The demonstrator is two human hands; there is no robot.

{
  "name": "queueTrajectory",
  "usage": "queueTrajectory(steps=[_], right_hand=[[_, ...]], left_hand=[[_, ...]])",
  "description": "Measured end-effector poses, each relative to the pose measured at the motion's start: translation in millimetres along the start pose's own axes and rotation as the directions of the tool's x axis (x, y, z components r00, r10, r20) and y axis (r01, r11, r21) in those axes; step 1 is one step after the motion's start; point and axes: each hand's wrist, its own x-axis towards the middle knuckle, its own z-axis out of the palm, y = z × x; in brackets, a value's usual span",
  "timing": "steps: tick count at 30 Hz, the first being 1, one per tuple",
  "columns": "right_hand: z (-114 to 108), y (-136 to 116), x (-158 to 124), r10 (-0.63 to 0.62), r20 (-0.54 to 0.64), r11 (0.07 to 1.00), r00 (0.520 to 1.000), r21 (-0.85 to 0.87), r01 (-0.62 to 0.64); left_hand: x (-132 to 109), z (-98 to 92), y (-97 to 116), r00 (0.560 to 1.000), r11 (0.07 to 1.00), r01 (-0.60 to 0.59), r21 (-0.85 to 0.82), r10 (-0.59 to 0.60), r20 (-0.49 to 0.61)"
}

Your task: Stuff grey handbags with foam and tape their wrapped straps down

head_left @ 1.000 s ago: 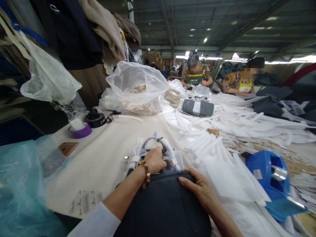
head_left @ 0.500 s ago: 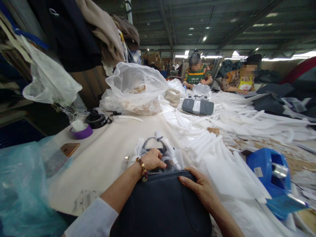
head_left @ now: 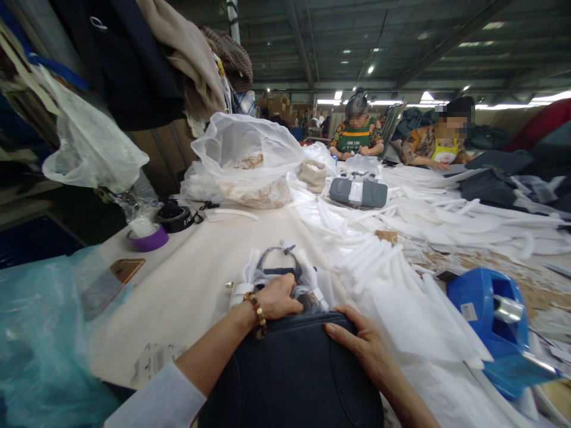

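A dark navy handbag (head_left: 289, 368) stands close in front of me, its near side towards me. My right hand (head_left: 357, 333) grips the top edge at the right, thumb on the near side and fingers over the rim. My left hand (head_left: 279, 297), with a bead bracelet on the wrist, is curled at the bag's top opening. Its fingertips are hidden, so what they hold cannot be made out. Just beyond, a handle (head_left: 281, 252) wrapped in clear film rises in an arch, with white wrapping (head_left: 241, 292) around its base.
A purple tape roll (head_left: 149, 239), a black tape roll (head_left: 173, 219) and a phone (head_left: 127, 270) lie at the left. White foam strips (head_left: 370, 261) spread over the right side, near a blue tape dispenser (head_left: 486, 309). Farther off are a wrapped grey bag (head_left: 358, 192) and two people.
My left hand has tilted slightly lower at the bag's opening, its fingers more curled. My right hand keeps its hold on the top edge.
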Motion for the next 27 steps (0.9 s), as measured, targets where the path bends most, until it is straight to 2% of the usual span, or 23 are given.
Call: queueTrajectory(steps=[3,6,11,14,19,27], right_hand=[[0,-1,-1,0.012,0.019,1.000,1.000,0.026,-0.013],[0,-4,-1,0.015,0.031,0.999,0.999,0.028,-0.016],[-2,-5,0,-0.041,0.023,0.996,0.999,-0.072,0.042],[-4,-3,0,-0.070,0.031,0.986,0.997,-0.149,0.074],[-2,-5,0,-0.069,-0.015,0.970,0.997,-0.235,0.064],[6,-2,16,-0.020,-0.069,0.952,0.997,-0.305,-0.002]], left_hand=[[2,4.6,-2,0.999,0.998,0.002,-0.062,-0.005,-0.036],[6,9.7,-3,0.993,0.989,0.009,-0.145,-0.026,-0.118],[24,16.7,-1,0.966,0.954,0.053,-0.294,-0.123,-0.226],[34,20.1,1,0.949,0.940,0.092,-0.330,-0.183,-0.255],[35,20.1,4,0.951,0.953,0.108,-0.282,-0.181,-0.249],[29,8.3,9,0.966,0.995,0.081,-0.053,-0.091,-0.242]])
